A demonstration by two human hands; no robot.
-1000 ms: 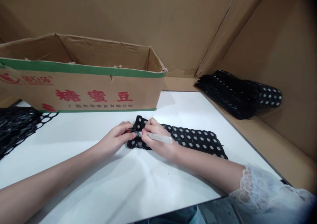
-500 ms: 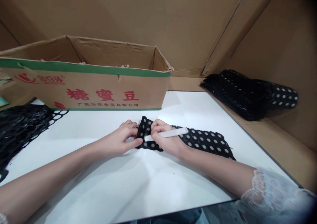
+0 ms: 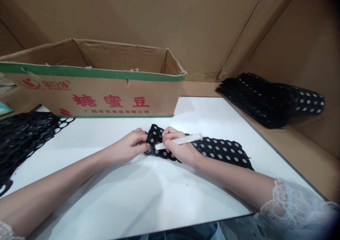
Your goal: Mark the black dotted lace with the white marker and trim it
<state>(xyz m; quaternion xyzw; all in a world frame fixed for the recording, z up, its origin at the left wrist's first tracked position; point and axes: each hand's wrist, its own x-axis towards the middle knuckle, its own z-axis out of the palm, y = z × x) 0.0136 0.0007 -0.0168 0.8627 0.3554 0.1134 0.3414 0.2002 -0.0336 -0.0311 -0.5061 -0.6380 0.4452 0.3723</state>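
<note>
The dotted black strip (image 3: 223, 149) lay across the white table (image 3: 122, 197), the left hand (image 3: 132, 144) pinching its near-left end! The right hand (image 3: 179, 146) gripped a white pen (image 3: 186, 139) over it, cardboard box (image 3: 119, 95) behind!

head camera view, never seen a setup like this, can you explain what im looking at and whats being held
There is no robot here: these are a person's bare hands. Every picture comes from one camera worn on the head, looking forward and down.

The right hand holds a white pen-like tool, its tip at a black strip with pale dots. The left hand grips the strip's left end.

The strip lies on a white table. Behind it stands an open cardboard box; black netting lies to the left, and a black bundle lies beyond the table's right edge.
</note>
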